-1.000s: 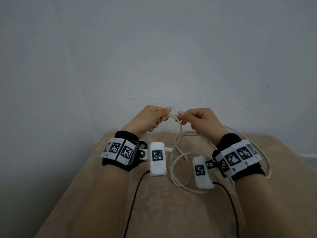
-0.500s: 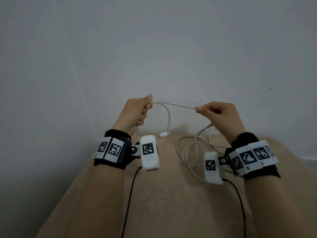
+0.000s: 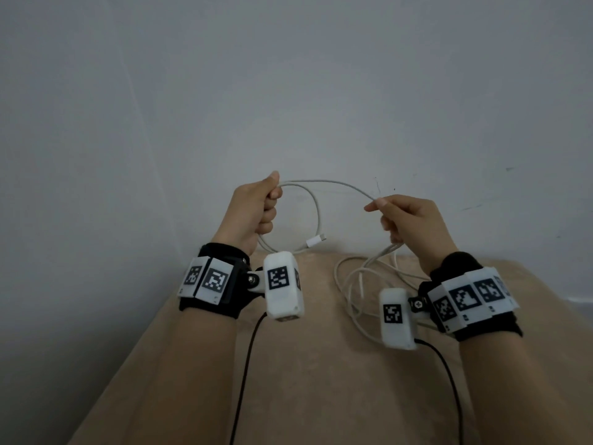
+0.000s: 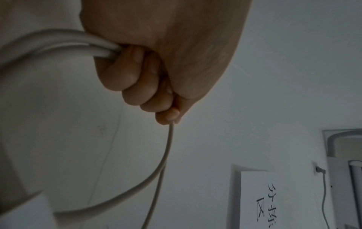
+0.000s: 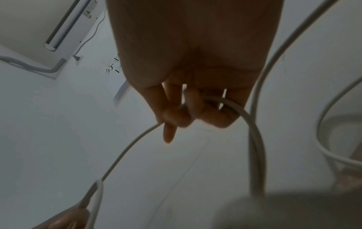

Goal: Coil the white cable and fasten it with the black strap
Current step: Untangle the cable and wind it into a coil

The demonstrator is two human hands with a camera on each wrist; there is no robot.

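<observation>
The white cable (image 3: 324,184) arcs in the air between both hands, above the far edge of a beige table (image 3: 321,380). My left hand (image 3: 256,210) grips one finished loop of it in a fist; the loop hangs below, its white plug (image 3: 316,241) pointing right. In the left wrist view the curled fingers (image 4: 137,86) close round the cable (image 4: 162,162). My right hand (image 3: 407,220) pinches the cable between thumb and forefinger, and the slack drops from it onto the table in loose turns (image 3: 356,284). The right wrist view shows the cable (image 5: 129,148) passing through those fingers (image 5: 176,116). No black strap is in view.
A plain grey wall (image 3: 288,91) stands right behind the table. Black camera leads (image 3: 247,364) run back along both forearms. A wall sign (image 4: 268,201) and an air conditioner (image 5: 64,27) appear in the wrist views.
The hands were close together a second ago; they have drawn apart and risen, stretching a span of cable between them. The left hand now holds a hanging loop.
</observation>
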